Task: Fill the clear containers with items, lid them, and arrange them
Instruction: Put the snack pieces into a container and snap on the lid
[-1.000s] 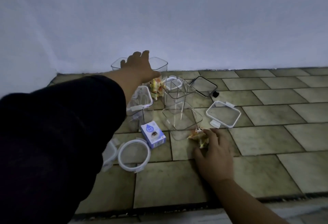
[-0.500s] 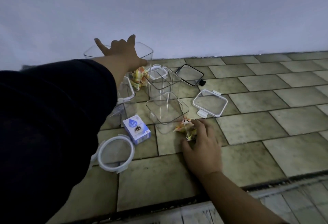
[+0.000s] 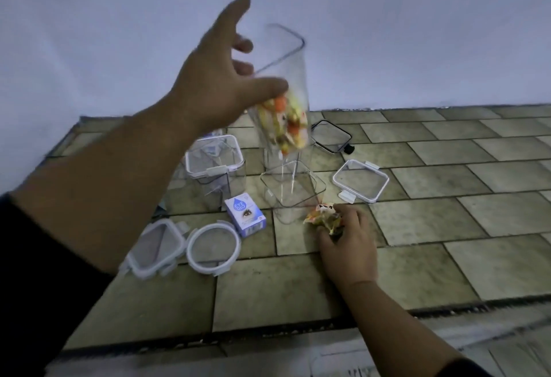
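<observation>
My left hand (image 3: pixel 220 78) holds a tall clear container (image 3: pixel 286 78) in the air, tilted, with colourful wrapped items (image 3: pixel 286 126) in its lower part. Below it stands an open square clear container (image 3: pixel 292 188). My right hand (image 3: pixel 346 239) rests on the tiled floor, its fingers closed on a crumpled orange-yellow wrapper (image 3: pixel 323 217) just right of that container. A lidded clear container (image 3: pixel 214 164) stands to the left. Loose lids lie around: a white-rimmed square lid (image 3: pixel 362 179), a black-rimmed lid (image 3: pixel 331 136), a round lid (image 3: pixel 213 247) and another square lid (image 3: pixel 155 247).
A small blue-and-white box (image 3: pixel 246 215) labelled "EYE GLO" lies between the containers and the round lid. A pale wall (image 3: pixel 387 33) runs along the back. The tiled ledge (image 3: pixel 268 302) drops off at its near edge.
My left hand has gripped the tall container at the wall and lifted it up and rightward, tilted. My right hand stayed on the wrapper.
</observation>
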